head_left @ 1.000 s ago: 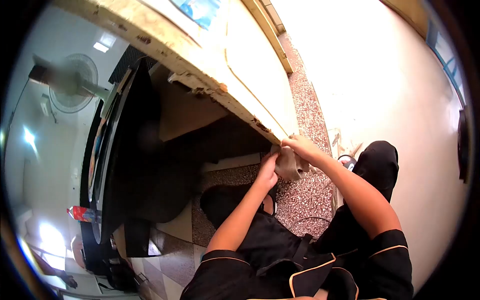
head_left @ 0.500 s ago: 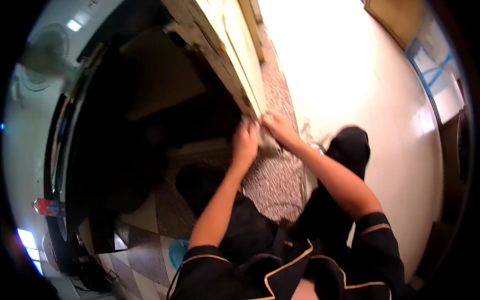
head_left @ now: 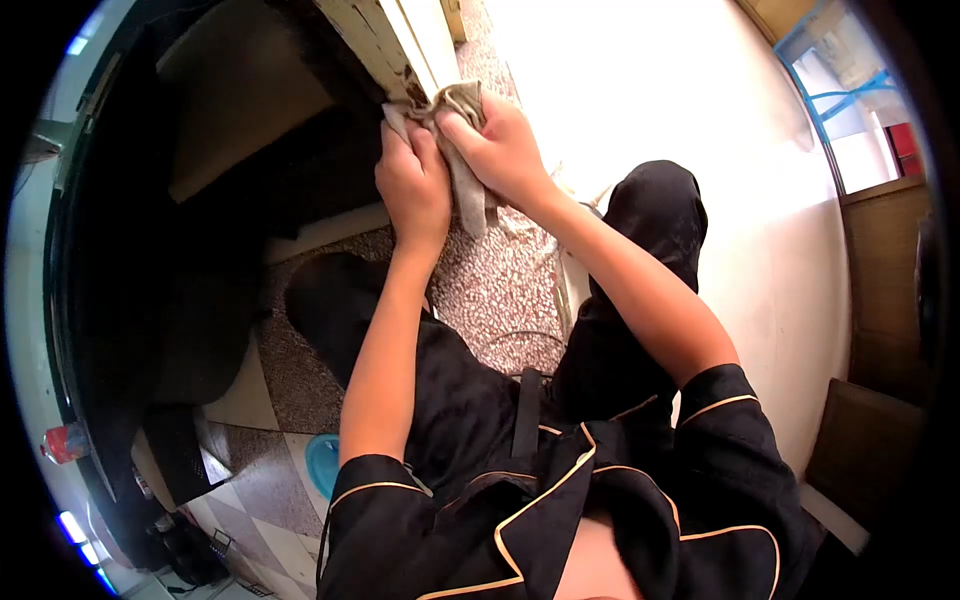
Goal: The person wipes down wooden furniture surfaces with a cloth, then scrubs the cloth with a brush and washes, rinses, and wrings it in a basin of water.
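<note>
1 L hand [head_left: 412, 195] & 1 R hand [head_left: 507, 155], i.e. 2 total, plus 1 cloth [head_left: 468, 195]. Clothes-wise, 2 blk sleeves [head_left: 725, 400] & 2 blk trouser legs [head_left: 655, 215]. Elsewhere in view: 1 door [head_left: 385, 45], 1 blue basin [head_left: 322, 463] & 1 red-labelled btl [head_left: 67, 443].

the head camera looks forward and down.

- Left hand [head_left: 412, 185]: fingers curled in on the left side of the cloth [head_left: 468, 200].
- Right hand [head_left: 503, 152]: closed on the cloth's right side, thumb pressed against it.
- Left arm [head_left: 383, 350]: nearly straight toward the cloth.
- Right arm [head_left: 635, 280]: slants in to the cloth.
- Knees [head_left: 655, 205]: bent, one either side of the cloth.
</note>
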Motion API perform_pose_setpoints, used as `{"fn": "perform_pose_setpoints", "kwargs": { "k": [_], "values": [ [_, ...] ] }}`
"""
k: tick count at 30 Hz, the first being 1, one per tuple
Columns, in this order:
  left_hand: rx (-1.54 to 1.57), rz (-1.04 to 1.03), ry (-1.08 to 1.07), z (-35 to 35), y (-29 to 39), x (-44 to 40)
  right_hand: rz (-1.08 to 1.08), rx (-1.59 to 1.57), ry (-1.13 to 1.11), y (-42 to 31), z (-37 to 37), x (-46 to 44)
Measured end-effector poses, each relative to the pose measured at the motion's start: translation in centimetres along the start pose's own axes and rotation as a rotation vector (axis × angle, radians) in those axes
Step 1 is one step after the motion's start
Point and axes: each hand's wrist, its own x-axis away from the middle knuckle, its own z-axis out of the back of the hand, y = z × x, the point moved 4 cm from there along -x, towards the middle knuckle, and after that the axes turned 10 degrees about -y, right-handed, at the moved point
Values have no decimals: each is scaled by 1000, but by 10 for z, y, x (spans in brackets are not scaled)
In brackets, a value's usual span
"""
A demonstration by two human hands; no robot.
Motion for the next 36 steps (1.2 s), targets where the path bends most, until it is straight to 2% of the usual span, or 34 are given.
{"fn": "perform_pose_setpoints", "kwargs": {
  "k": [2,4,5,9,12,13,14,16,17,19,21,22,23,24,25,26,28,29,32,34,36],
  "values": [
    [4,30,14,-8,-19,13,-49,-16,6,8,-6,15],
    [-209,87,-69,-14,-27,13,-102,40,33,20,-10,14],
    [-210,202,-145,-13,-31,13,-118,42,41,19,-9,14],
    [-176,81,-65,-6,-21,5,14,74,32,4,-5,5],
    [-289,179,-158,-12,-36,13,-73,152,30,24,-13,14],
    [-231,215,-221,-16,-46,16,-80,155,37,31,-14,16],
    [-252,166,-144,-16,-44,17,-80,148,34,36,-14,16],
    [-152,109,-160,-5,-18,10,9,152,-2,27,-9,9],
    [-155,15,-83,-3,-13,5,3,126,-45,19,-4,4],
    [-324,184,-208,-6,-21,7,-11,108,-46,31,-10,7],
    [-396,185,-153,-26,-49,15,-7,212,-54,65,-12,12],
    [-275,133,-171,-31,-56,19,-118,209,-92,88,-5,10],
    [-303,132,-148,-28,-44,21,-85,309,-151,102,7,4],
    [-244,73,-45,-30,-46,22,16,170,-191,94,9,3],
    [-212,24,8,-26,-42,23,20,143,-164,87,13,5],
    [-216,89,39,-19,-33,18,-13,156,-97,60,10,4],
    [-111,31,53,-28,-41,20,55,252,-41,54,5,8],
    [-91,30,70,-27,-51,21,-36,258,-78,76,2,9],
    [-101,144,2,-24,-47,27,-118,372,-158,71,4,7],
    [-191,70,-99,-21,-34,12,57,261,-53,38,3,4],
    [-246,63,-55,-22,-36,16,27,365,-71,48,6,5]
  ]
}}
